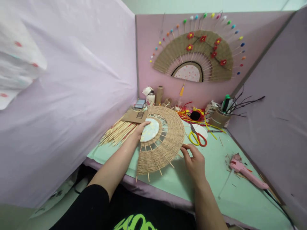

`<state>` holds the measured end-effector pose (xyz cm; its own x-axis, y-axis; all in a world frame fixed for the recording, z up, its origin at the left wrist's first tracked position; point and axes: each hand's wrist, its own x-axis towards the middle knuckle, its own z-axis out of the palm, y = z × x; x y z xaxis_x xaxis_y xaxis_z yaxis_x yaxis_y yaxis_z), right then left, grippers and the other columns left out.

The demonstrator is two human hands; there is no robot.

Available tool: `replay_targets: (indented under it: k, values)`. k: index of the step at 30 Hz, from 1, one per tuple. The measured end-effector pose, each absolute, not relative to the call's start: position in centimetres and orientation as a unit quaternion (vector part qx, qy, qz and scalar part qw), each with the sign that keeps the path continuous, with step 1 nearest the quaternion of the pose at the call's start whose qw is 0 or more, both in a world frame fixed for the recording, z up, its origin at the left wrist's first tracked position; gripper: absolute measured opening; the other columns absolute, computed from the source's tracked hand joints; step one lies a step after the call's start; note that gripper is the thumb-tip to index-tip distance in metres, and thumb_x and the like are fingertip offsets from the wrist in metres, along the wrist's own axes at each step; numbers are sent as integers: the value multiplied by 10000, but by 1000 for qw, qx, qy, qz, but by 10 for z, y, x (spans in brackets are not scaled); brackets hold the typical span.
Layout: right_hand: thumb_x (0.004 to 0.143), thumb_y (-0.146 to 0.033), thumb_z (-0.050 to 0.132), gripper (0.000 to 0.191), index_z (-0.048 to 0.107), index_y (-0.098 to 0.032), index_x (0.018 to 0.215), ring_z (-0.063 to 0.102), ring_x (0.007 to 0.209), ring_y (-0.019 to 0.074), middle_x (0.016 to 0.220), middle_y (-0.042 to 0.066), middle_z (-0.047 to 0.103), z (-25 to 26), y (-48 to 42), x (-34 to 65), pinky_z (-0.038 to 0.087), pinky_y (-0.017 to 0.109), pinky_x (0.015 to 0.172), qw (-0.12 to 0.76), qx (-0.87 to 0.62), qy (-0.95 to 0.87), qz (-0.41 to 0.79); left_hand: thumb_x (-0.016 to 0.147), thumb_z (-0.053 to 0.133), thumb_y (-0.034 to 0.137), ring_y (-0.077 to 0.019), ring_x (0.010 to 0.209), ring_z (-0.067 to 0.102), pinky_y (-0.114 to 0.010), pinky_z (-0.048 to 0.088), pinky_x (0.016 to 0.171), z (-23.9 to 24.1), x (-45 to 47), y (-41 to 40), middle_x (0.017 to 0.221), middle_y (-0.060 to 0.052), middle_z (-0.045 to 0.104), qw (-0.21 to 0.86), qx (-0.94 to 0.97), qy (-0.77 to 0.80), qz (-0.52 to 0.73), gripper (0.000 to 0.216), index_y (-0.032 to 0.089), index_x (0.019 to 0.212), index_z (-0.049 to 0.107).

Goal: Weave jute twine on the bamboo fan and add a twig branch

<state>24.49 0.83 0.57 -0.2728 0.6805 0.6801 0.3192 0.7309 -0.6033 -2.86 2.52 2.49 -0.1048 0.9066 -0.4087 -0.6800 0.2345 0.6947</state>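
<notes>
A half-round woven fan of tan twine (165, 140) lies on the green table (216, 191), with thin wooden sticks poking out round its rim and a pale dotted half-disc at its centre. My left hand (140, 130) rests on the edge of that half-disc, fingers laid flat on it. My right hand (193, 158) is at the fan's right rim, its fingertips pinched on the woven edge where a stick comes out.
A bundle of bare wooden sticks (117, 132) lies left of the fan under a cardboard piece (134, 115). Yellow-and-red scissors (198, 137), coloured stems, a pen cup (219, 117) and jars stand behind. A pink glue gun (247, 172) lies at right. A finished fan (198, 52) hangs on the wall.
</notes>
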Motion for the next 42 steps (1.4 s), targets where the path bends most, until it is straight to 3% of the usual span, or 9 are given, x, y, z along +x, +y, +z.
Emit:
replay_targets:
  k: [13,19,30,38,42]
  values:
    - [876,-271,542,117,600,-202,800,594,729,165,773,19,641,4,11,243,451,297,682,509,-314,-781,184,903,429,229,-240,700,714,-348,550,742,13,-27,29,857,-164,733,705,105,377,592,390,26,1208,562]
    - [880,-275,536,133,605,-199,796,599,753,166,779,24,647,6,10,243,461,306,710,516,-327,-768,194,918,404,243,-218,643,709,-316,561,685,18,-27,29,748,-124,736,696,115,392,590,387,42,1209,560]
    - [885,-269,519,124,620,-204,914,608,838,188,883,56,663,4,14,243,475,348,765,543,-337,-749,177,895,441,226,-208,627,706,-289,569,650,19,-28,31,740,-114,738,667,120,433,594,403,45,1240,543]
    - [821,-337,629,152,627,-199,885,551,689,159,728,4,604,6,12,246,451,343,738,571,-388,-709,145,885,454,224,-213,568,695,-281,557,559,23,-30,29,716,-115,735,650,121,459,593,392,57,1223,562]
    - [850,-287,593,86,613,-204,863,559,730,164,773,18,621,6,13,246,451,333,733,572,-357,-726,137,886,456,226,-217,556,693,-276,551,536,30,-30,26,707,-117,733,638,123,487,583,381,58,1207,576]
